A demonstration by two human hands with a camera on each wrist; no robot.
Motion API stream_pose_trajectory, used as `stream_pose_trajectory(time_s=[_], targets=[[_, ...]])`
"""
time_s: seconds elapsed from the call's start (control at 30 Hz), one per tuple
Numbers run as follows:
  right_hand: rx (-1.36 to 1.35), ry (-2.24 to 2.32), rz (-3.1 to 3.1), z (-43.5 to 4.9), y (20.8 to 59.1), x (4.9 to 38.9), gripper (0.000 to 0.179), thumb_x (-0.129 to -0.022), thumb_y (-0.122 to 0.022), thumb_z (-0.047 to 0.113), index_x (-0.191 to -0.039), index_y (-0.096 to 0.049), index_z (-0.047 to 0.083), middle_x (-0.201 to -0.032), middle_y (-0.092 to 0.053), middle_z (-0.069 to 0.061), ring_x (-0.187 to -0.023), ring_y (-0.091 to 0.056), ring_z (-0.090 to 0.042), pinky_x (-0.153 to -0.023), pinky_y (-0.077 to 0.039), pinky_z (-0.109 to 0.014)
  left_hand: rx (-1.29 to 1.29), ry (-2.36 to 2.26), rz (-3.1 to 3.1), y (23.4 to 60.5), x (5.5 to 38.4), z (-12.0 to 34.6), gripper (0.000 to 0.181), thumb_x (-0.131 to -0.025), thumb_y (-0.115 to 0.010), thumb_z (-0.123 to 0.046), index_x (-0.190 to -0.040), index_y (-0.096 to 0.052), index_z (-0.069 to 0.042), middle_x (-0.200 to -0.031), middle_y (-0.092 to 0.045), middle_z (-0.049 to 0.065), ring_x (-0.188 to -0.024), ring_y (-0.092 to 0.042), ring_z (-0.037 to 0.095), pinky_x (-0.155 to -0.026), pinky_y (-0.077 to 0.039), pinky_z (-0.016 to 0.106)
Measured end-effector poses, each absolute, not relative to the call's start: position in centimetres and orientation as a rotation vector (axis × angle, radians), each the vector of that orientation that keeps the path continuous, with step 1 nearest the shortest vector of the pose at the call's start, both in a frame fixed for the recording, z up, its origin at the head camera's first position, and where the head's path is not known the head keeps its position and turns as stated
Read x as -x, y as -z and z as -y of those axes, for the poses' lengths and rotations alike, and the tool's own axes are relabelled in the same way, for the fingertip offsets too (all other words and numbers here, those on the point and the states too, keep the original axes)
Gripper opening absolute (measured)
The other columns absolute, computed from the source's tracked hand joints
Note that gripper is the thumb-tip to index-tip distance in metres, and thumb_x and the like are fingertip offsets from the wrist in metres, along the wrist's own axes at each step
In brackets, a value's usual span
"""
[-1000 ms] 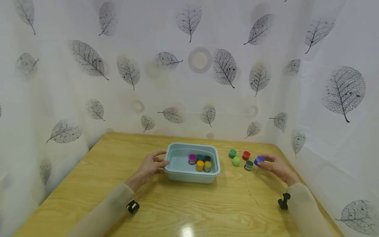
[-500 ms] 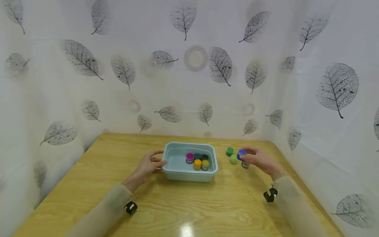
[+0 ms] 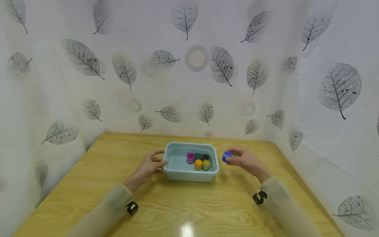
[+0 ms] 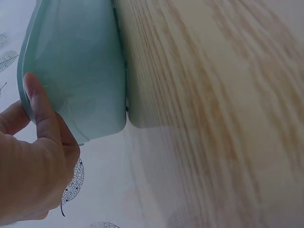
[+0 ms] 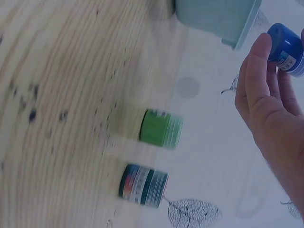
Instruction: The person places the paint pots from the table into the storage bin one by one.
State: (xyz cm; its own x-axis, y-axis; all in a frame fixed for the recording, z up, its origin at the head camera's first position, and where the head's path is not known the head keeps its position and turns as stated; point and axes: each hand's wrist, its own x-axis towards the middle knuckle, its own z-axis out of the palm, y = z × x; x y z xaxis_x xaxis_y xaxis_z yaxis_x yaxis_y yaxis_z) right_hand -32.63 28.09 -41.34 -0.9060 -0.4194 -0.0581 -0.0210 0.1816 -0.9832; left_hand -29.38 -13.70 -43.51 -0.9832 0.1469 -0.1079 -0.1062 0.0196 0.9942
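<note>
My left hand grips the left end of a pale blue-green plastic tub, thumb over the rim and fingers outside, as the left wrist view confirms. Inside the tub's right half stand several small paint jars, among them a magenta jar, an orange jar and a yellow jar. Just right of the tub, my right hand pinches a blue paint jar above the table. Below that hand in the right wrist view are a light green jar and a dark green jar.
Those table jars are hidden behind my right hand in the head view. Dark specks mark the wooden table. A leaf-printed curtain hangs around the table's back and sides.
My right hand has lifted the blue jar from the right of the other loose jars and carried it left, close to the tub. The left hand keeps its hold on the rim.
</note>
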Motion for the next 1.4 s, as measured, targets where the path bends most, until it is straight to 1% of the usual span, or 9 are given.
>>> stream_pose_trajectory(time_s=[0.23, 0.4, 0.57, 0.67, 0.8, 0.9, 1.03, 1.3, 1.4], targets=[[0.500, 1.814, -2.209, -26.3, 41.2, 32.1, 0.050, -0.092, -0.069, 0.011, -0.134, -0.049, -0.006, -0.113, -0.066, -0.005, -0.098, -0.067, -0.015, -0.091, -0.058, -0.040, -0.057, -2.085, -2.107, 43.6, 29.5, 13.3, 0.059, -0.088, -0.071, -0.004, -0.142, -0.047, -0.007, -0.093, -0.054, 0.009, -0.077, -0.065, 0.019, -0.075, -0.063, 0.042], [0.497, 1.863, -2.221, -24.4, 41.3, 31.6, 0.046, -0.091, -0.070, 0.016, -0.131, -0.054, -0.001, -0.109, -0.069, 0.000, -0.096, -0.067, -0.015, -0.091, -0.058, -0.043, -0.057, -2.085, -2.109, 43.4, 29.2, 13.4, 0.059, -0.089, -0.070, -0.003, -0.142, -0.044, -0.004, -0.092, -0.053, 0.008, -0.075, -0.064, 0.018, -0.072, -0.063, 0.039], [0.488, 1.850, -2.250, -22.5, 41.1, 31.2, 0.049, -0.090, -0.072, 0.022, -0.131, -0.055, 0.001, -0.106, -0.070, -0.001, -0.096, -0.067, -0.026, -0.088, -0.060, -0.039, -0.043, -2.091, -2.094, 43.5, 29.5, 13.6, 0.059, -0.089, -0.071, -0.003, -0.142, -0.045, -0.006, -0.093, -0.054, 0.009, -0.077, -0.063, 0.020, -0.070, -0.063, 0.036], [0.522, 1.843, -2.248, -21.6, 41.0, 31.4, 0.047, -0.092, -0.070, 0.020, -0.132, -0.055, 0.000, -0.106, -0.069, -0.002, -0.097, -0.066, -0.031, -0.089, -0.059, -0.044, -0.055, -2.090, -2.093, 43.5, 29.7, 13.6, 0.060, -0.088, -0.071, -0.004, -0.142, -0.045, -0.007, -0.094, -0.055, 0.009, -0.078, -0.064, 0.021, -0.071, -0.063, 0.038], [0.547, 1.813, -2.245, -20.6, 41.1, 31.6, 0.043, -0.091, -0.071, 0.019, -0.128, -0.058, 0.001, -0.105, -0.067, -0.002, -0.095, -0.065, -0.022, -0.094, -0.055, -0.053, -0.044, -2.085, -2.109, 43.6, 29.7, 13.6, 0.058, -0.088, -0.071, -0.003, -0.141, -0.046, -0.007, -0.094, -0.055, 0.009, -0.075, -0.064, 0.020, -0.070, -0.063, 0.037], [0.540, 1.766, -2.276, -19.8, 41.1, 31.5, 0.041, -0.088, -0.074, 0.022, -0.123, -0.061, 0.004, -0.102, -0.067, -0.002, -0.091, -0.064, -0.017, -0.094, -0.053, -0.054, -0.034, -2.080, -2.113, 43.7, 29.6, 13.5, 0.058, -0.089, -0.071, -0.003, -0.141, -0.046, -0.007, -0.095, -0.054, 0.009, -0.074, -0.063, 0.018, -0.068, -0.063, 0.035], [0.549, 1.699, -2.307, -18.9, 41.1, 31.7, 0.041, -0.086, -0.077, 0.024, -0.121, -0.063, 0.007, -0.104, -0.068, -0.003, -0.093, -0.064, -0.017, -0.096, -0.052, -0.057, -0.016, -2.079, -2.113, 43.6, 29.5, 13.4, 0.058, -0.088, -0.071, -0.002, -0.141, -0.047, -0.008, -0.095, -0.054, 0.010, -0.074, -0.063, 0.018, -0.068, -0.063, 0.034], [0.560, 1.576, -2.341, -17.6, 40.7, 32.1, 0.042, -0.086, -0.077, 0.022, -0.124, -0.064, 0.009, -0.114, -0.066, -0.009, -0.100, -0.065, -0.018, -0.096, -0.052, -0.055, -0.034, -2.068, -2.105, 43.5, 29.5, 13.5, 0.060, -0.089, -0.070, -0.002, -0.142, -0.044, -0.007, -0.094, -0.055, 0.010, -0.075, -0.064, 0.019, -0.068, -0.063, 0.034], [0.579, 1.491, -2.381, -17.2, 40.5, 32.3, 0.045, -0.085, -0.078, 0.024, -0.125, -0.065, 0.011, -0.117, -0.067, -0.006, -0.103, -0.064, -0.018, -0.096, -0.054, -0.048, -0.043, -2.069, -2.103, 43.6, 29.6, 13.5, 0.061, -0.089, -0.070, -0.002, -0.143, -0.043, -0.006, -0.094, -0.055, 0.009, -0.076, -0.064, 0.018, -0.067, -0.063, 0.033]])
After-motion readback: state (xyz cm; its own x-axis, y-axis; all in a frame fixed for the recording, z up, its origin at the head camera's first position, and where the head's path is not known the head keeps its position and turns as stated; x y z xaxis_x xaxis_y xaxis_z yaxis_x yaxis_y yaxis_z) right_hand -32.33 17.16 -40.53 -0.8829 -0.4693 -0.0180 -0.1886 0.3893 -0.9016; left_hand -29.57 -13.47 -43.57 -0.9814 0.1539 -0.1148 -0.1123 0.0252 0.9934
